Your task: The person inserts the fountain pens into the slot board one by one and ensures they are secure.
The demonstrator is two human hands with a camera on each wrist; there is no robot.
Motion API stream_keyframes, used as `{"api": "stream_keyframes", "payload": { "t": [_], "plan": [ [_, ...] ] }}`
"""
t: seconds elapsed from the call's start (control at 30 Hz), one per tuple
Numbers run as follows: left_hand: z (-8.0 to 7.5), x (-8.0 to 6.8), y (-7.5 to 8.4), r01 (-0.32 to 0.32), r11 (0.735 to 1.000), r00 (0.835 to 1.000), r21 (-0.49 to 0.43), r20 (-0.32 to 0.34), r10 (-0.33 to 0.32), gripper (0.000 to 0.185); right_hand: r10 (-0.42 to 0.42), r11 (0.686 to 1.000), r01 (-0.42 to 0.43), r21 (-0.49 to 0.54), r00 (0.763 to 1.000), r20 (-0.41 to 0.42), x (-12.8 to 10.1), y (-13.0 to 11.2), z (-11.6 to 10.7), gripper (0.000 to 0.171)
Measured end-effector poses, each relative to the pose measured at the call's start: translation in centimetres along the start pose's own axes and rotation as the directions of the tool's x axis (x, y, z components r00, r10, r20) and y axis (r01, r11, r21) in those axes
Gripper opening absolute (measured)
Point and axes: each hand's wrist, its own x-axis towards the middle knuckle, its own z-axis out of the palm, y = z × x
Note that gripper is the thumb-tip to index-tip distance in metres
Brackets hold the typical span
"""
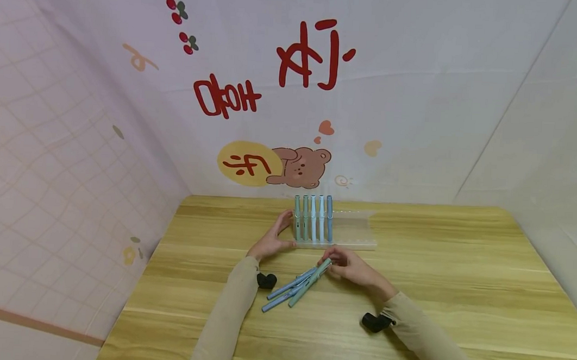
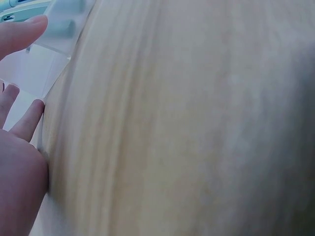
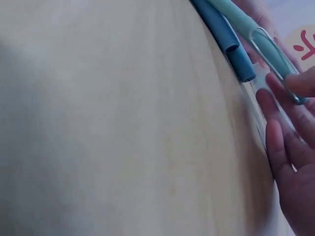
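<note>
Left hand (image 1: 272, 239) open against clear pen rack (image 1: 351, 229) to steady it; right hand (image 1: 350, 266) pinching green pen (image 1: 310, 281) from loose pile, ready for slotting.

I wear a beige long-sleeved top, its snug sleeves reaching my wrists. My left hand (image 1: 272, 239) and right hand (image 1: 354, 266) are bare. A small black device, probably a camera mount, sits at each wrist (image 1: 266, 280), the right one bulkier (image 1: 377, 321).
</note>
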Motion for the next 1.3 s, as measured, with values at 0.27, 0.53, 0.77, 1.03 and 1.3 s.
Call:
{"api": "stream_keyframes", "payload": {
  "t": [0.27, 0.53, 0.77, 1.03, 1.3],
  "plan": [
    [-0.4, -0.5, 2.1, -0.001, 0.999, 0.998, -0.038, 0.057, 0.003, 0.091, -0.019, 0.992, 0.034, 0.118, 0.992, -0.127, -0.4, -0.1, 0.0, 0.027],
    [-0.3, -0.7, 2.9, -0.02, 0.997, 0.999, -0.07, 0.043, 0.023, 0.09, -0.061, 0.977, 0.113, 0.184, 0.962, -0.268, -0.5, -0.2, -0.3, 0.03],
    [-0.3, -0.8, 3.0, -0.011, 0.998, 0.997, -0.065, 0.071, 0.016, 0.091, -0.092, 0.97, 0.174, 0.17, 0.91, -0.405, -0.4, -0.4, -0.1, 0.034],
    [-0.4, -1.0, 3.1, 0.004, 0.998, 0.997, -0.057, 0.072, 0.0, 0.091, -0.118, 0.954, 0.245, 0.172, 0.837, -0.535, 0.0, -0.9, -0.3, 0.032],
    [-0.4, -0.6, 2.2, 0.015, 0.998, 0.998, -0.064, 0.066, -0.011, 0.093, -0.115, 0.958, 0.245, 0.147, 0.802, -0.586, 0.1, -1.5, -0.7, 0.032]
  ]
}}
